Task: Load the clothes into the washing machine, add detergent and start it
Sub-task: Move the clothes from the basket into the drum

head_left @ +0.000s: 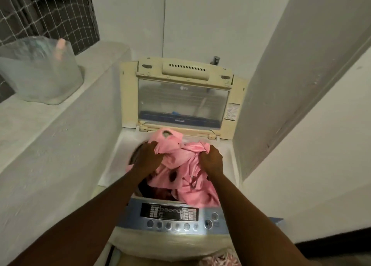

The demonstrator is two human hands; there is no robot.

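Note:
A top-loading washing machine (230, 153) stands below me with its lid (180, 103) folded up against the wall. A pink garment (184, 165) with dark marks is bunched over the drum opening. My left hand (147, 158) grips its left side and my right hand (211, 161) grips its right side. Part of the cloth drapes toward the control panel (172, 215) at the front. Dark clothing shows in the drum under the pink cloth. No detergent is in sight.
A translucent plastic tub (40, 73) sits on the concrete ledge (40, 129) at the left, before a netted window (50, 10). A white wall and a slanted column (291, 75) close in on the right. Patterned cloth (222, 259) lies at the bottom edge.

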